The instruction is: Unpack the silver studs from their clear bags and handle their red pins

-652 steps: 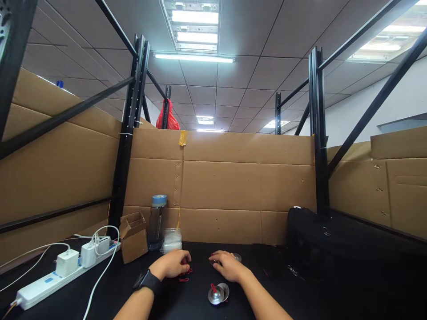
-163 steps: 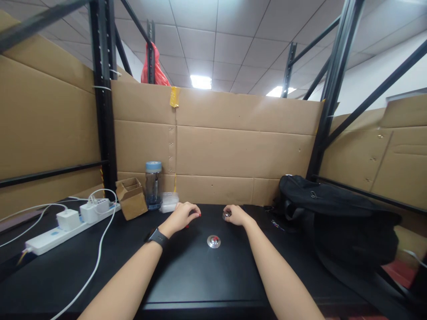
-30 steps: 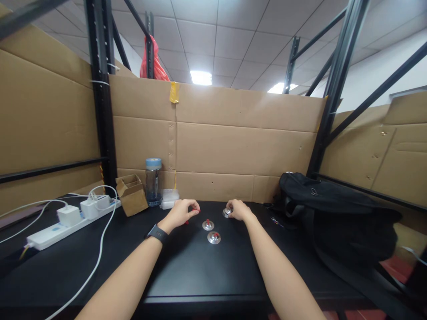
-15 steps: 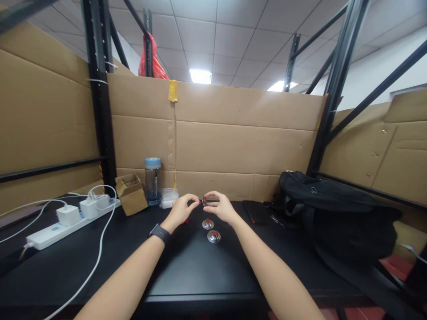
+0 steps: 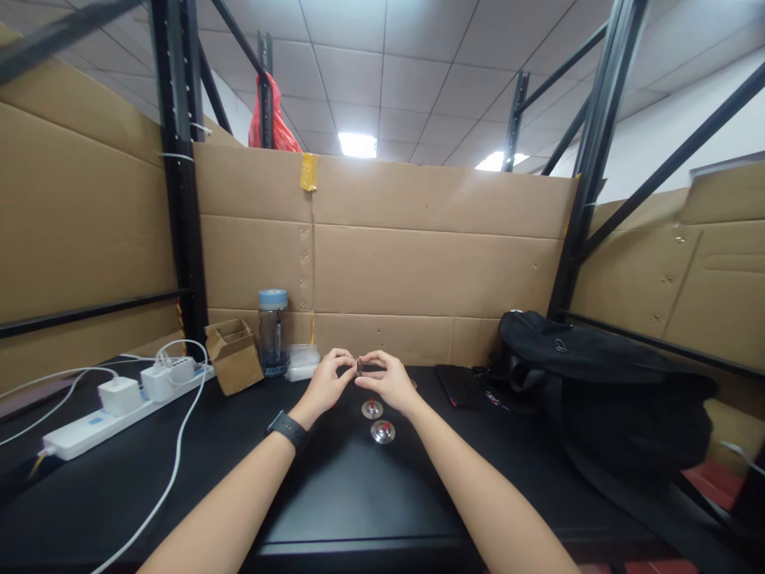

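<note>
My left hand (image 5: 327,384) and my right hand (image 5: 388,379) meet above the black table, fingertips pinched together on a small silver disc (image 5: 359,367) held on edge between them. My left wrist wears a black watch (image 5: 288,429). Just below the hands, two more small silver discs with red knobs lie on the table, one nearer the hands (image 5: 371,409) and one closer to me (image 5: 382,431). What the left fingertips grip is too small to make out.
A white power strip (image 5: 113,414) with chargers and cables lies at the left. A small cardboard box (image 5: 233,355), a blue-lidded bottle (image 5: 273,332) and a clear plastic pack (image 5: 302,361) stand at the back. A black bag (image 5: 598,375) fills the right. Cardboard walls surround the table (image 5: 358,510).
My right hand left the table's right side with a silver disc and met my left hand in the air; over the last half second both hands stayed together, shifting slightly.
</note>
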`<state>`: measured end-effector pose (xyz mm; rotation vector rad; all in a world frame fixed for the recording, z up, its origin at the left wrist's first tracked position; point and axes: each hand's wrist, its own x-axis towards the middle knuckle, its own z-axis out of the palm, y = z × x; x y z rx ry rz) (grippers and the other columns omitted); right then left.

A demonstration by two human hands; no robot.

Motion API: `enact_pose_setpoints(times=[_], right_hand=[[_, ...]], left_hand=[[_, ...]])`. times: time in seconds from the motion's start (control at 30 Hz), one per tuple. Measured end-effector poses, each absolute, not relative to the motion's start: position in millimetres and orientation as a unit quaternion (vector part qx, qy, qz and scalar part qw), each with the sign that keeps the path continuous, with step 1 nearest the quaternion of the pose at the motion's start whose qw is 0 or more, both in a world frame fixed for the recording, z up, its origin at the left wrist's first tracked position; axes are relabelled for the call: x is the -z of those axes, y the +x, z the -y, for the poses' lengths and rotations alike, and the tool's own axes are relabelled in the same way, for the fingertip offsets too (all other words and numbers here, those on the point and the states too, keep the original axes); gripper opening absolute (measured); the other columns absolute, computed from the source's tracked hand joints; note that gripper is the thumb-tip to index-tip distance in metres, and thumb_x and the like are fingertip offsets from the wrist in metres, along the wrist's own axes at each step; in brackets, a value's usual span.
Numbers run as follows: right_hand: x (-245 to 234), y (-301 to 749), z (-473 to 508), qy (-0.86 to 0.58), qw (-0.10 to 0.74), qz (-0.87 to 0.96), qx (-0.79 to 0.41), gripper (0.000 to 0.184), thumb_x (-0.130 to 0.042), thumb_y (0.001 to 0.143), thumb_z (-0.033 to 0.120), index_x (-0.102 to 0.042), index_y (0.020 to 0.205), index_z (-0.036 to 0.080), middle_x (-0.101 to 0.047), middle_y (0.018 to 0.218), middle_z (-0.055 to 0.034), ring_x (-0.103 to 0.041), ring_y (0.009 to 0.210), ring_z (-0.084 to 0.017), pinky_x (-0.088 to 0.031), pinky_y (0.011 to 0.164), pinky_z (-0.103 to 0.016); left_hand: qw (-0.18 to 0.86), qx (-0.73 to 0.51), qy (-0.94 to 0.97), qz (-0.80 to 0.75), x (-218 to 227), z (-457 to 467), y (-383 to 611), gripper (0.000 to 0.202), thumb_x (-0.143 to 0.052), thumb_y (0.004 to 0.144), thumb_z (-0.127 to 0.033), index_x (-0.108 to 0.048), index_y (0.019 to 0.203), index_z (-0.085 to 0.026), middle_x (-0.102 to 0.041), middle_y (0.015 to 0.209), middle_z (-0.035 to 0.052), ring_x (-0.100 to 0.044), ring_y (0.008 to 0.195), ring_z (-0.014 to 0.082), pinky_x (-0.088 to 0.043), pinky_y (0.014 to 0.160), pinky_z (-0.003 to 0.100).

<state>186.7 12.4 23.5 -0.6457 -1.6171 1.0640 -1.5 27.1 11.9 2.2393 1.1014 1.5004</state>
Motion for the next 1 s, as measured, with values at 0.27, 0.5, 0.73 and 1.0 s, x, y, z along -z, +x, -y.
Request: enact_pose_setpoints(times=[0.27,0.5,0.73,1.0], right_hand=[[-18.2,189.4,-14.7,-0.306,0.497,0.711,-0.392,0.044,-0.086,0.062,0.044,-0.062,0.09,0.02,-0.073,0.113,-0.0081,-0.075,0.085,-0.024,-0.06,0.08,-0.037],[-25.2,202.4,-21.2,-0.331,0.442,0.752,-0.36,0.038,-0.066,0.083,0.053,-0.07,0.092,0.017,-0.073,0.1,-0.0073,-0.068,0.085,-0.019,-0.055,0.065,-0.028],[-27.6,204.9,-22.0,-0.328,0.424,0.804,-0.259,0.025,-0.06,0.091,0.038,-0.07,0.082,0.018,-0.068,0.113,-0.0091,-0.064,0.1,-0.021,-0.055,0.081,-0.034],[-30.6,233.6,-25.9,-0.428,0.246,0.87,0.011,0.015,-0.054,0.094,0.02,-0.068,0.088,0.016,-0.061,0.119,-0.0142,-0.057,0.112,-0.025,-0.046,0.098,-0.038]], left_hand=[[0.026,-0.497,0.76,-0.417,-13.8,-18.2,2.0,0.01,-0.064,0.086,-0.026,-0.073,0.084,-0.022,-0.061,0.102,0.006,-0.058,0.102,0.0226,-0.046,0.095,0.04],[-0.005,-0.475,0.766,-0.434,-20.7,-5.6,7.7,0.01,-0.065,0.087,-0.026,-0.073,0.085,-0.023,-0.06,0.105,0.0055,-0.055,0.105,0.024,-0.042,0.094,0.042],[-0.012,-0.456,0.782,-0.424,-21.3,0.7,14.1,0.012,-0.061,0.09,-0.027,-0.071,0.083,-0.023,-0.061,0.105,0.0059,-0.056,0.106,0.0242,-0.041,0.094,0.041],[-0.035,-0.353,0.805,-0.476,-17.9,-14.2,-12.2,0.016,-0.052,0.093,-0.025,-0.064,0.103,-0.025,-0.067,0.111,0.0054,-0.057,0.108,0.025,-0.039,0.092,0.04]])
